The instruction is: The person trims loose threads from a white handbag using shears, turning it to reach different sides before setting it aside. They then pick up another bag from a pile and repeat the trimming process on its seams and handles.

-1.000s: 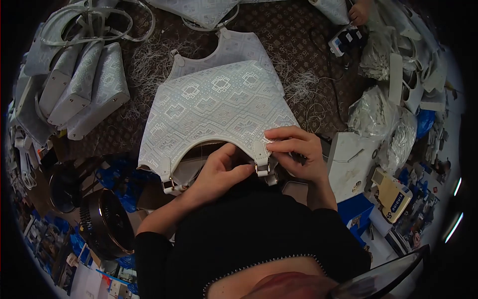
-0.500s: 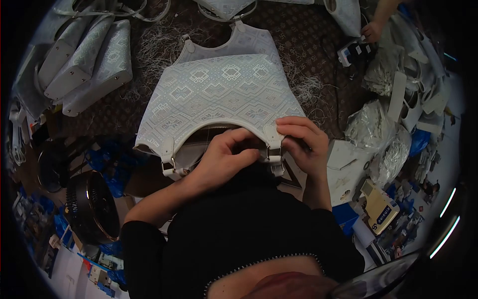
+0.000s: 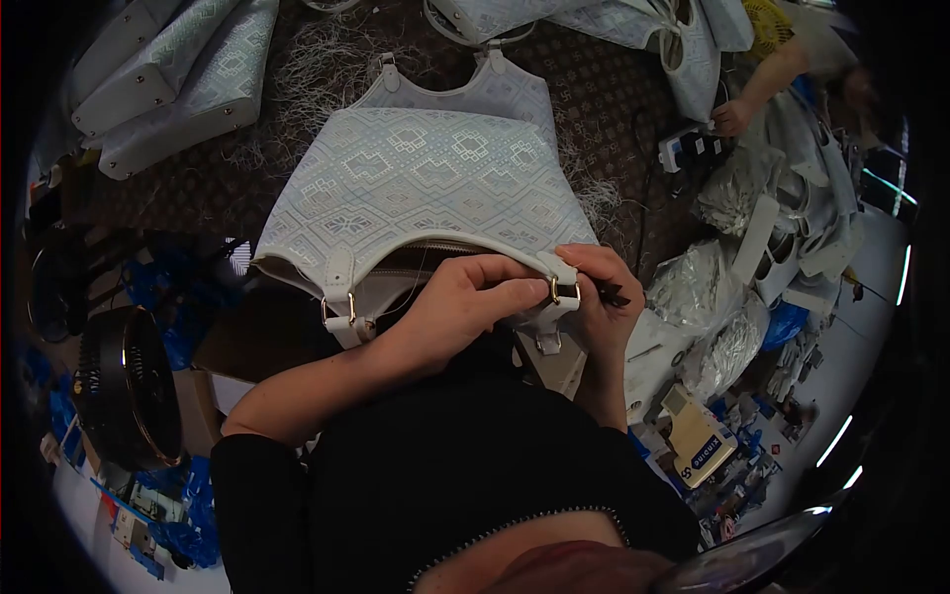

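A pale handbag [image 3: 426, 178] with a silvery geometric pattern lies across the table edge, its curved opening facing me. My left hand [image 3: 475, 302] reaches over the opening and pinches the edge beside the right strap tab [image 3: 556, 267], thumb pointing at the metal ring [image 3: 566, 290]. From the other side, my right hand [image 3: 606, 297] grips the same tab, fingers bent over it. A small dark object [image 3: 615, 294] shows among the right fingers; I cannot tell what it is. The left strap tab and its ring [image 3: 337, 307] hang free near my left forearm.
More patterned bags [image 3: 183, 84] stand at upper left, others at the top. Loose thread scraps [image 3: 307, 84] litter the brown table cover [image 3: 228, 203]. A co-worker's hand [image 3: 732, 117] is at upper right. Plastic-wrapped items [image 3: 683, 272] lie on the right; a black fan [image 3: 129, 386] stands at lower left.
My view has shifted slightly. The left thumb now presses forward at the ring, and the right fingers have curled lower around the tab, with the dark object now showing.
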A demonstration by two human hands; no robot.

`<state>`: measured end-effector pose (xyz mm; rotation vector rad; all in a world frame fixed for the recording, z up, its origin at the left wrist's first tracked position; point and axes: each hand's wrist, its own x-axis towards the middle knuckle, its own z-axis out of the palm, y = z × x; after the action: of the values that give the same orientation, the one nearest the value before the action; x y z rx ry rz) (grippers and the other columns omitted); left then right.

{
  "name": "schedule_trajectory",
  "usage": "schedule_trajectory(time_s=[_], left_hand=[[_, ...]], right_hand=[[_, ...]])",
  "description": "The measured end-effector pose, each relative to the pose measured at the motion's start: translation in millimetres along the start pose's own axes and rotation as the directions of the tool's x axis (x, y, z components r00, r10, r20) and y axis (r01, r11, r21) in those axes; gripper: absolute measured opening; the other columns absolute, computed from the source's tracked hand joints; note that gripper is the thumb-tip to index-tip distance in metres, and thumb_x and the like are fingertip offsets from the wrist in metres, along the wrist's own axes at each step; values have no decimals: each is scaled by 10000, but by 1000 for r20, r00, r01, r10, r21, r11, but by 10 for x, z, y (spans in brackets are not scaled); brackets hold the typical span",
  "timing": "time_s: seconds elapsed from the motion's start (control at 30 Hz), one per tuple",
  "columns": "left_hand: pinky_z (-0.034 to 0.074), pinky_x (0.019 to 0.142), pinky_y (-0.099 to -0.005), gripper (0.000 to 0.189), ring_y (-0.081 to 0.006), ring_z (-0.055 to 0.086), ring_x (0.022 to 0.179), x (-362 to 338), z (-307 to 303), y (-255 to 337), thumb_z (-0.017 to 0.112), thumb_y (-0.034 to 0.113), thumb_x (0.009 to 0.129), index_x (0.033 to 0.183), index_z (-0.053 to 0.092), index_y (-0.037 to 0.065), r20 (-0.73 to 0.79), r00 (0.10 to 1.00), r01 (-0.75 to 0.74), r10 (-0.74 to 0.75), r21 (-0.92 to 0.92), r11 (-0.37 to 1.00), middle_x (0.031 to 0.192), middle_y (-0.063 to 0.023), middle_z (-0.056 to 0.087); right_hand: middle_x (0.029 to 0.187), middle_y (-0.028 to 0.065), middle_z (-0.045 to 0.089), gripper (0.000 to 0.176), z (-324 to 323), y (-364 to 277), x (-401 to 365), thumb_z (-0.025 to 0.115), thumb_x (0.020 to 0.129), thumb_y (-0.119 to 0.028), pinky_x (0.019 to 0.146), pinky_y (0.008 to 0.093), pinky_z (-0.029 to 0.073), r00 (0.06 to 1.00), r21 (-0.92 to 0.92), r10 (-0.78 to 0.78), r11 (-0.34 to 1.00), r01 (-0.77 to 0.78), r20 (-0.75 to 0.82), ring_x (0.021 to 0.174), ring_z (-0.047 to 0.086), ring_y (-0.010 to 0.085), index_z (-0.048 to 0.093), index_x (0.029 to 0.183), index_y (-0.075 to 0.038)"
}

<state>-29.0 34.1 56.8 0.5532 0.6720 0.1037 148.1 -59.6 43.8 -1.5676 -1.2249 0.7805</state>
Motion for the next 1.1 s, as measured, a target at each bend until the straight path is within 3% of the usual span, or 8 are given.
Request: schedule_trajectory(time_s=[0.6, 0.73, 0.77, 0.8, 0.9, 0.97, 1.03, 1.1], left_hand=[[427, 843, -257, 179, -103, 545, 897, 25, -58, -95, 572, 145, 879, 988, 606, 8, 107, 994, -19, 31, -113, 993, 934, -45, 602], [457, 851, -338, 379, -225, 565, 981, -382, -116, 111, 522, 240, 903, 1190, 497, -7, 317, 906, -409, 280, 487, 772, 1140, -177, 536], [459, 849, -347, 363, -235, 569, 986, -548, -214, 194, 536, 238, 894, 1175, 517, 8, 438, 838, -538, 326, 561, 629, 1132, -175, 546], [496, 765, -324, 285, -219, 615, 882, -724, -374, 309, 571, 223, 874, 1075, 595, 24, 512, 819, -514, 260, 452, 729, 1010, -136, 616], [483, 514, -225, 172, -114, 605, 564, -1277, -594, 614, 594, 175, 853, 874, 663, 19, 4, 980, -140, 197, 719, 681, 687, -59, 642], [469, 490, -217, 167, -102, 592, 548, -1231, -712, 429, 586, 164, 852, 857, 654, 11, -337, 909, 83, 246, 724, 685, 666, -53, 633], [457, 476, -189, 181, -94, 593, 549, -1141, -809, 292, 576, 166, 857, 906, 627, -1, -361, 918, 155, 164, 707, 690, 663, -53, 632], [444, 452, -168, 224, -80, 589, 538, -1063, -793, 244, 569, 158, 859, 984, 582, -27, -318, 946, 185, -69, 353, 917, 654, -62, 631]], right_hand=[[933, 146, 636, 151, -19, -23, -13, 622, 780, -21, 765, 292, 473, 1000, 4, -17, 1000, 17, 12, 876, 613, 223, 632, 927, 15], [916, 144, 639, 201, -34, -5, 12, 617, 728, 59, 750, 280, 479, 1000, -7, -8, 1000, 7, -23, 857, 620, 212, 642, 921, 5], [916, 149, 640, 193, -36, -6, 1, 624, 731, 46, 746, 273, 475, 999, -9, 3, 1000, -3, -37, 848, 620, 207, 645, 918, 4], [916, 149, 640, 193, -45, -6, -18, 624, 731, 46, 746, 273, 475, 999, 17, 3, 1000, -3, -32, 848, 620, 207, 645, 918, 4], [933, 157, 642, 158, -74, 35, -83, 636, 750, -12, 738, 270, 470, 999, -46, -19, 999, 17, -45, 835, 620, 209, 650, 907, 4], [933, 161, 642, 157, -97, 88, -127, 636, 750, -24, 737, 274, 470, 999, -46, -40, 998, 38, -26, 832, 621, 213, 650, 904, 5], [932, 164, 642, 157, -128, 113, -172, 635, 751, -35, 736, 277, 470, 999, -62, -50, 997, 50, 1, 828, 622, 217, 650, 902, 6], [930, 175, 641, 161, -149, 123, -199, 630, 752, -51, 738, 286, 471, 998, -73, -57, 996, 58, 14, 827, 623, 225, 650, 900, 7]])
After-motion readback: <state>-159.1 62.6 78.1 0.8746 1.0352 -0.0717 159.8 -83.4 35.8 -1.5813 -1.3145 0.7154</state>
